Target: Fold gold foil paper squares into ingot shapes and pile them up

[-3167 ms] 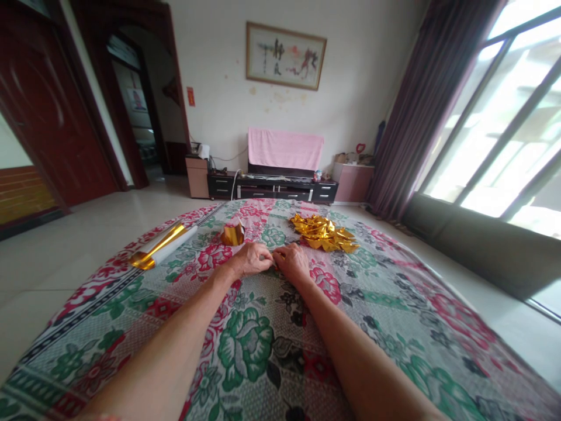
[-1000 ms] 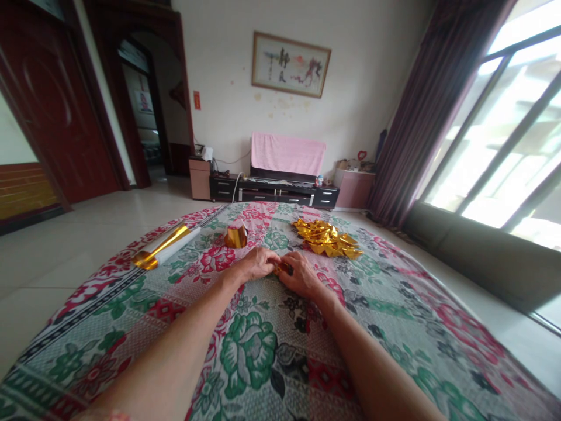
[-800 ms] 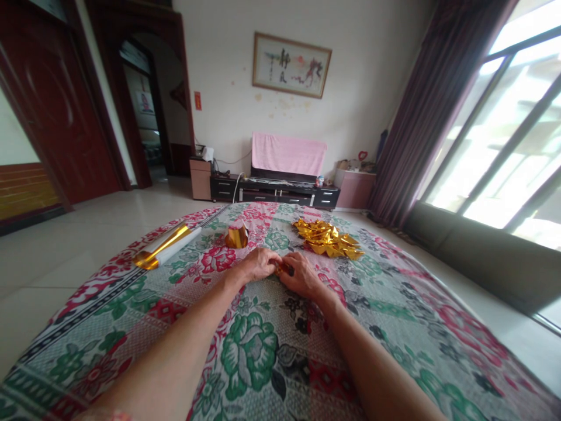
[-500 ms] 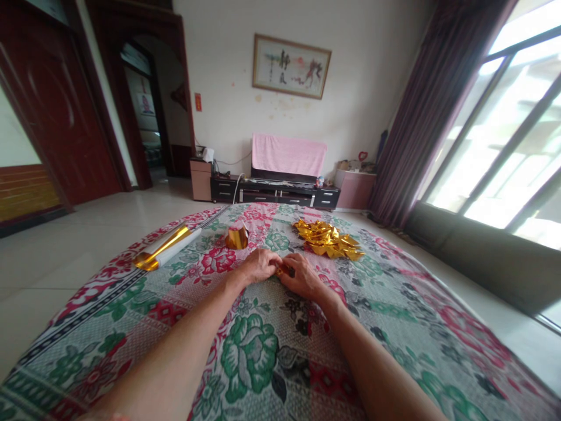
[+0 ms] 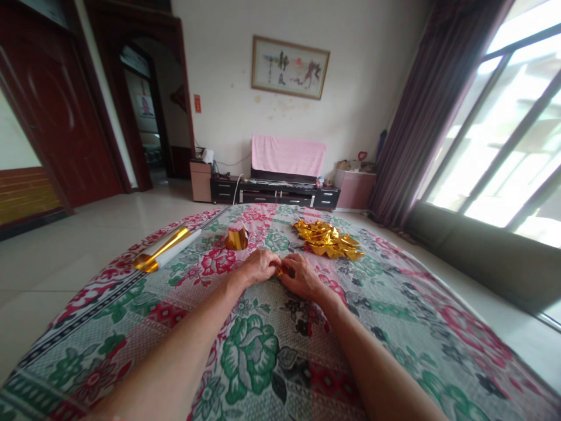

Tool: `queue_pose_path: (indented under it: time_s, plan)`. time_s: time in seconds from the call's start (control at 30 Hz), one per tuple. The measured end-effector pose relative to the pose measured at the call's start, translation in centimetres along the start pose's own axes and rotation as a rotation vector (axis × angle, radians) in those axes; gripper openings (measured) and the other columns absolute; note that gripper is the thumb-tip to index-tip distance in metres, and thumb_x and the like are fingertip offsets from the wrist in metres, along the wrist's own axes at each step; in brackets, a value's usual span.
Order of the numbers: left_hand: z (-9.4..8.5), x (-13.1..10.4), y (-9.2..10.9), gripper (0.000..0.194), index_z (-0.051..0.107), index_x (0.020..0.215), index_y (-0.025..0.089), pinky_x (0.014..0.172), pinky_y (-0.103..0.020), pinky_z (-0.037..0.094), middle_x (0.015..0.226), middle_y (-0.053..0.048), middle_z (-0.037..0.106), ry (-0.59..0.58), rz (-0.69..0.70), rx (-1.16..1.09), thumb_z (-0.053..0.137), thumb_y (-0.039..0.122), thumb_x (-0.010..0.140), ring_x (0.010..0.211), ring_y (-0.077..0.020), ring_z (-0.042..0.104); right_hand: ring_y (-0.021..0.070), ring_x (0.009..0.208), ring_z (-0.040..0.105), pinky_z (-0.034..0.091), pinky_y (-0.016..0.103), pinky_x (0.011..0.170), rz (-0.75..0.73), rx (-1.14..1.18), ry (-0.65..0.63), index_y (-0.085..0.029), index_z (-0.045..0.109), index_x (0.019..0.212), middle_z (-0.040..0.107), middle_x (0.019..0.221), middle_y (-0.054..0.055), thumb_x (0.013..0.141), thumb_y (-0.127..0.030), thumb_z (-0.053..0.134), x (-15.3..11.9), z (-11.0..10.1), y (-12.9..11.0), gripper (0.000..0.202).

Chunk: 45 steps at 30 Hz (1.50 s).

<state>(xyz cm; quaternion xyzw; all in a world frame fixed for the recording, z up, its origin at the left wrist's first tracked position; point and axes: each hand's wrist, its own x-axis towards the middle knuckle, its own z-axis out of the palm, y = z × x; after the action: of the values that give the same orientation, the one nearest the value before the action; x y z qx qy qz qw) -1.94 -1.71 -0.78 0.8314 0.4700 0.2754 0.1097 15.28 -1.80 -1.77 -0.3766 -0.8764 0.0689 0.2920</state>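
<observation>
Over the middle of the flowered tablecloth (image 5: 249, 356), my left hand (image 5: 262, 266) and my right hand (image 5: 300, 276) meet at the fingertips. Both are closed around a small piece of gold foil paper (image 5: 279, 271), mostly hidden by the fingers. Beyond my right hand lies a heap of folded gold foil pieces (image 5: 328, 240). A curled strip of gold foil (image 5: 237, 238) stands just past my left hand. Farther left rests a loose roll of gold foil sheets (image 5: 169, 248) with a pale underside.
The cloth-covered surface has a rounded far edge. Behind it, across the tiled floor, stands a low black TV cabinet (image 5: 280, 196) with a pink cloth (image 5: 288, 155) draped above. A purple curtain (image 5: 429, 117) and window are on the right, a red door (image 5: 56, 111) on the left.
My hands stay together in nearly the same place, with only slight finger movement around the foil piece. The other foil has not moved.
</observation>
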Motion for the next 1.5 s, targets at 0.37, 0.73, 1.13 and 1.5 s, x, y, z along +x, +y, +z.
queue_pose_path:
  time_s: [0.37, 0.73, 1.13, 1.5]
  plan:
    - [0.1, 0.0, -0.4, 0.019, 0.069, 0.072, 0.018, 0.063, -0.021, 0.042, 0.071, -0.003, 0.060, 0.013, 0.033, 0.140, 0.051, 0.016, 0.068, 0.067, -0.0128, 0.056, 0.0154, 0.083, 0.049, 0.039, 0.027, 0.076, -0.033, 0.017, -0.001, -0.018, 0.058, 0.074, 0.055, 0.085, 0.004, 0.075, -0.022, 0.056, 0.0, 0.2, 0.5, 0.005]
    - [-1.0, -0.3, 1.1, 0.024, 0.072, 0.082, 0.024, 0.066, -0.021, 0.042, 0.072, -0.002, 0.057, -0.075, 0.083, 0.269, 0.049, 0.019, 0.075, 0.071, -0.0130, 0.054, 0.0150, 0.081, 0.048, 0.039, 0.027, 0.076, -0.052, 0.012, 0.019, -0.019, 0.059, 0.075, 0.054, 0.082, 0.003, 0.076, -0.025, 0.056, 0.0, 0.4, 0.5, 0.007]
    - [-1.3, -0.5, 1.2, 0.023, 0.072, 0.084, 0.024, 0.061, -0.022, 0.041, 0.074, -0.004, 0.060, -0.063, -0.024, 0.288, 0.051, 0.024, 0.074, 0.067, -0.0145, 0.056, 0.0150, 0.083, 0.050, 0.038, 0.027, 0.076, 0.015, -0.033, 0.069, -0.019, 0.062, 0.082, 0.056, 0.085, 0.004, 0.081, -0.035, 0.053, -0.1, 0.9, 0.3, 0.018]
    - [-1.0, -0.5, -0.1, 0.023, 0.071, 0.086, 0.022, 0.064, -0.021, 0.041, 0.075, -0.002, 0.067, -0.095, -0.043, 0.078, 0.052, 0.025, 0.073, 0.071, -0.0140, 0.059, 0.0155, 0.082, 0.050, 0.040, 0.028, 0.075, 0.024, -0.053, 0.088, -0.020, 0.061, 0.086, 0.056, 0.087, 0.005, 0.079, -0.035, 0.057, -0.2, 1.2, 0.4, 0.018]
